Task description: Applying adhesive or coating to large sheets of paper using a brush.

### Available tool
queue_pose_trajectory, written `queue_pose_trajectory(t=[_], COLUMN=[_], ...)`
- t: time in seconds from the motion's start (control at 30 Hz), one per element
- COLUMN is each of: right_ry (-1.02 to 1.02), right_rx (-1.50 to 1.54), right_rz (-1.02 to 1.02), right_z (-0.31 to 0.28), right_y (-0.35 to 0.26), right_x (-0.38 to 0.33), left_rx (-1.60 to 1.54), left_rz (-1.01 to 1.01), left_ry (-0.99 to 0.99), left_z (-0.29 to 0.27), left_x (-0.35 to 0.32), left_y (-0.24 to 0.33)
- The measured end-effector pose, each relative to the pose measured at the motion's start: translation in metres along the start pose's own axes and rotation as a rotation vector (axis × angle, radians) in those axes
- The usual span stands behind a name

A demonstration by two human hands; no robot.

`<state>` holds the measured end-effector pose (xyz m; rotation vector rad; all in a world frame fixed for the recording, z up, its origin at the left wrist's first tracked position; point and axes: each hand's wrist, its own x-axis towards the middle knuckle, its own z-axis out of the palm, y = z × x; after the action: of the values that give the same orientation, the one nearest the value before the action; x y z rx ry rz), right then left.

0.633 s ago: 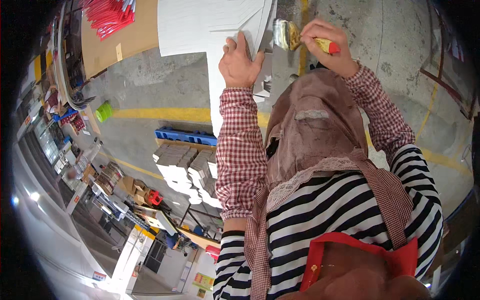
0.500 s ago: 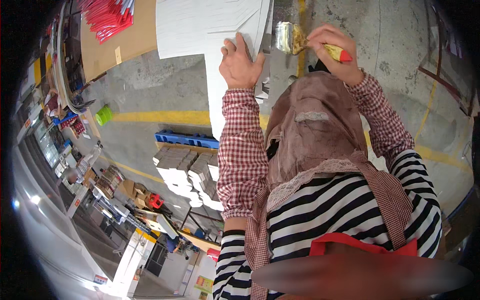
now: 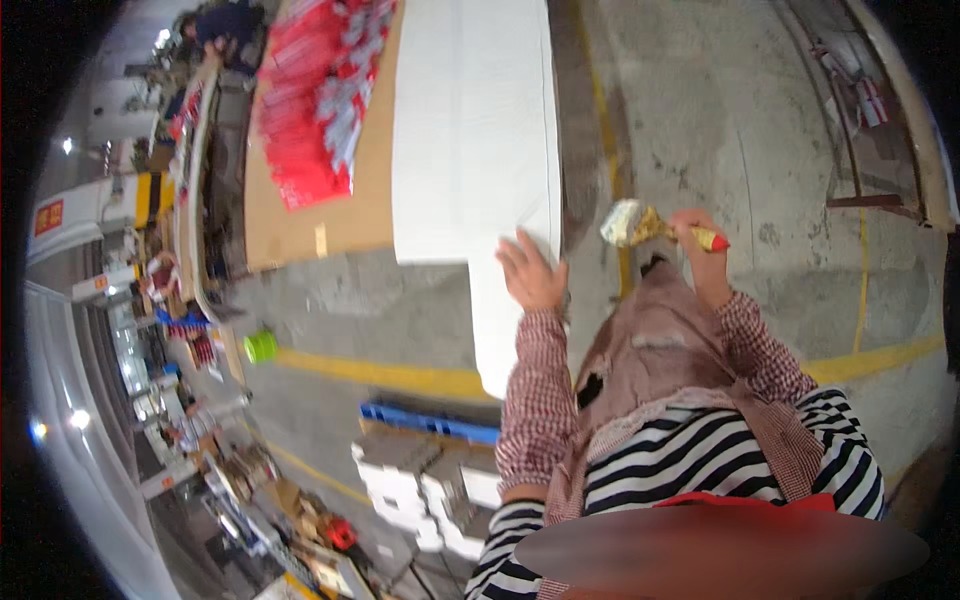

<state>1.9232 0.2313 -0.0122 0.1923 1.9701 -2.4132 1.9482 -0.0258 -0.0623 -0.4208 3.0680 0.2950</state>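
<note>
My left hand (image 3: 533, 273) lies flat with its fingers spread on a long white sheet (image 3: 475, 130). It rests near the sheet's right edge, where a narrower part runs down toward me. In my right hand (image 3: 697, 245) is a wide paintbrush (image 3: 654, 228) with a yellow, red-tipped handle. My fingers wrap round the handle, and the pale brush head points left, above the floor and apart from the sheet. Checked sleeves cover both my forearms.
Left of the sheet, red and grey strips (image 3: 315, 120) are heaped on brown cardboard (image 3: 280, 220). A green bucket (image 3: 260, 346) stands on the floor. Stacked pale bundles (image 3: 400, 480) lie beside a blue pallet (image 3: 430, 420). A metal-framed table (image 3: 870, 200) is at the far right.
The view has swung, so more of the sheet and the red strips shows and both hands appear lower. The layered lines seen on the sheet before no longer show. The right hand still grips the paintbrush.
</note>
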Motion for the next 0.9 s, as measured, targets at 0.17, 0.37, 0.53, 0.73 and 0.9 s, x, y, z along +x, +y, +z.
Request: queue_pose_trajectory(t=[0.17,0.37,0.53,0.73,0.9], right_ry=[0.201,0.317,0.373,0.214,0.12], right_rx=[0.174,0.381,0.392,0.492,0.476], right_rz=[0.04,0.054,0.034,0.088,0.136], right_z=[-0.005,-0.058,-0.107,-0.129,-0.123], right_y=[-0.036,-0.053,-0.072,-0.141,-0.172], right_x=[0.032,0.116,0.23,0.364,0.466], left_rx=[-0.013,-0.087,-0.085,-0.312,-0.429], left_rz=[0.012,0.002,-0.017,0.022,0.155], left_ry=[0.184,0.165,0.285,0.274,0.205], left_z=[0.019,0.009,-0.023,-0.075,-0.078], left_x=[-0.013,-0.018,0.043,0.186,0.277], left_y=[-0.001,0.004,0.046,0.171,0.263])
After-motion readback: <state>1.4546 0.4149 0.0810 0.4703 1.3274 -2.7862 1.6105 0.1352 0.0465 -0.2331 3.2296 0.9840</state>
